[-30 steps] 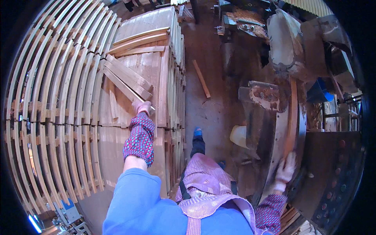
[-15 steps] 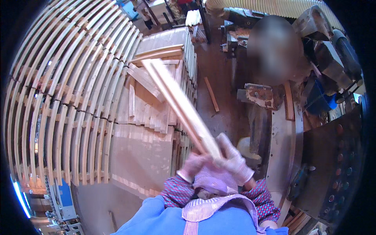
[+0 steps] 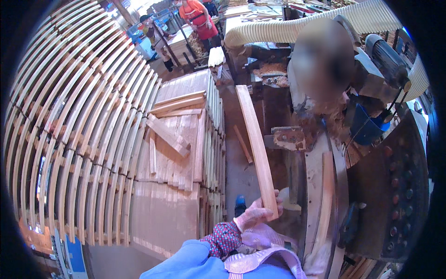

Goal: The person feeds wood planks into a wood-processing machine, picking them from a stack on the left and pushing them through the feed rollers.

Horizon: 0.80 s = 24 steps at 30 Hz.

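Note:
A long wooden board stands out ahead of me, slanting up and away. My gloved left hand grips its near end, with fingertips showing along the right edge. A second wooden strip lies lengthwise on the metal machine bed to my right. My gloved right hand is at the near end of that strip, low in the picture. It is smeared by motion, so its fingers do not show clearly.
To the left rise stacked boards, loose pieces on top, beside a tall slatted wooden rack. A machine with a ribbed hose and a blue bucket stand at right. Another person is far off; a stick lies on the floor.
Both hands held two boards together earlier. Now one board stays in my left hand, turned more upright, while the other lies on the metal bed and my right hand has moved right and down.

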Available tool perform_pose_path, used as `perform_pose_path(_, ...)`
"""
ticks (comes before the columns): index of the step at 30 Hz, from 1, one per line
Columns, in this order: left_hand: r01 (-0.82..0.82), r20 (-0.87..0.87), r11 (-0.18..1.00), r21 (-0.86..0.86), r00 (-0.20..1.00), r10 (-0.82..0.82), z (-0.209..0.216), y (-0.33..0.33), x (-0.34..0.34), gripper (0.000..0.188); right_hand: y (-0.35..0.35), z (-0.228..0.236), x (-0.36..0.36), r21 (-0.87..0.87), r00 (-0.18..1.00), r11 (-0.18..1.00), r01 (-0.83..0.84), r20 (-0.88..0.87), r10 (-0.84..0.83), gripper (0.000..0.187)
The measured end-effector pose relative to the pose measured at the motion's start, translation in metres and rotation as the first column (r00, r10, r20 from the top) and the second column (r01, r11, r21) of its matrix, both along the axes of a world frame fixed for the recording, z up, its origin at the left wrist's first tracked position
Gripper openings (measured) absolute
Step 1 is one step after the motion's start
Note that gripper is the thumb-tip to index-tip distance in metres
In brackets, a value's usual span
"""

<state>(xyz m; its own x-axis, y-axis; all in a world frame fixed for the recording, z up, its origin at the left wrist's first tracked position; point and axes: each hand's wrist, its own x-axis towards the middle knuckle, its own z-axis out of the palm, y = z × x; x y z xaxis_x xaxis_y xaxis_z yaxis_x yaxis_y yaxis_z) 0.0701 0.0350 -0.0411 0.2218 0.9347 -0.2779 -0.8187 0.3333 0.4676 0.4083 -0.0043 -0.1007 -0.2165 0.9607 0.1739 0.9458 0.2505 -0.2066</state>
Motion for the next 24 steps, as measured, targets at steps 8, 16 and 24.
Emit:
perform_pose_path(8, 0.077, -0.005, 0.996, 0.053, 0.997, -0.077, -0.037, 0.007, 0.005, 0.09, 0.197, -0.013, -0.032, 0.332, 0.967, 0.939, -0.089, 0.255, 0.002, 0.05)
perform_pose_path(16, 0.298, -0.727, 0.951, 0.082, 0.67, -0.148, -0.043, 0.015, 0.048, 0.074, 0.154, 0.056, -0.13, -0.341, 0.681, 0.845, -0.413, -0.732, 0.038, 0.069)
perform_pose_path(24, 0.379, -0.966, 0.916, -0.13, -0.256, -0.031, -0.039, 0.032, -0.09, 0.093, 0.009, 0.085, -0.058, -0.368, 0.883, 0.908, 0.199, -0.334, -0.329, 0.082)
